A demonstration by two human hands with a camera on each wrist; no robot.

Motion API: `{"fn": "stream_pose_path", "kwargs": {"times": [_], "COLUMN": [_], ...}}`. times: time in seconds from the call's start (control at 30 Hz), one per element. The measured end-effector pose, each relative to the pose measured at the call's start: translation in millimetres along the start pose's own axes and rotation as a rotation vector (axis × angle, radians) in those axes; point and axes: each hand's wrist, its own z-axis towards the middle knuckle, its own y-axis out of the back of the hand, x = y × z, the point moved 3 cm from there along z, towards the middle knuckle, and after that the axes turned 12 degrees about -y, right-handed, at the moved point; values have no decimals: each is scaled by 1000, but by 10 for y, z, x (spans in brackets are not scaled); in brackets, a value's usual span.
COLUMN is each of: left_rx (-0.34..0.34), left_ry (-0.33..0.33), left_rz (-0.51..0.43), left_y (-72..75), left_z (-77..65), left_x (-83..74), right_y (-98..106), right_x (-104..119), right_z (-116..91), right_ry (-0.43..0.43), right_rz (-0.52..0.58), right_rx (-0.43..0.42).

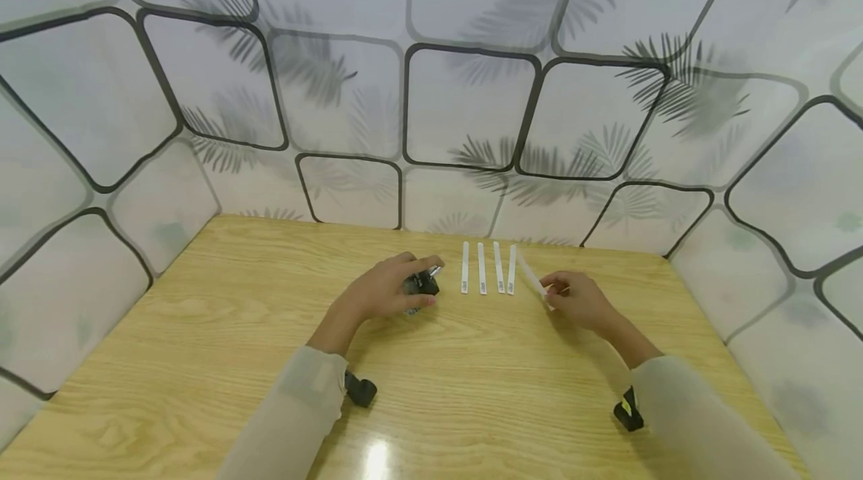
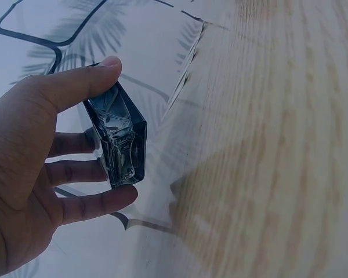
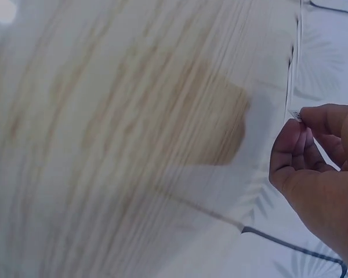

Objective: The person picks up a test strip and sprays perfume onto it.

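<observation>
My left hand (image 1: 386, 287) grips a dark glass perfume bottle (image 1: 422, 283), its index finger reaching over the silver top. In the left wrist view the bottle (image 2: 126, 142) is held tilted between thumb and fingers, its faceted clear base showing. At the right, my right hand (image 1: 578, 302) pinches the lower end of a white paper test strip (image 1: 530, 272), which slants up and to the left. Only a small tip of that strip (image 3: 296, 115) shows in the right wrist view. Between the hands, several white strips (image 1: 482, 268) lie side by side on the table.
The light wood table (image 1: 431, 405) reaches back to a patterned fabric wall (image 1: 465, 105) that also encloses both sides. A black wrist device (image 1: 360, 390) shows under the left sleeve and another (image 1: 628, 411) by the right sleeve.
</observation>
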Motion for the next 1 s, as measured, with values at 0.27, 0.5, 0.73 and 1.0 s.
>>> {"fn": "stream_pose_path", "kwargs": {"times": [0.27,0.5,0.73,1.0], "left_rx": [-14,-61,-64,-41], "left_ry": [20,3,-15,-6], "left_rz": [5,21,42,46], "left_y": [4,32,44,39], "left_z": [1,10,25,65], "left_x": [-8,-28,-33,-62], "right_y": [-150,-253,-368,-490], "right_x": [250,451,602,761], "right_z": [-15,-33,-46,-64], "right_ry": [60,101,117,147], "right_rz": [13,42,45,75], "right_rx": [48,92,115,129]}}
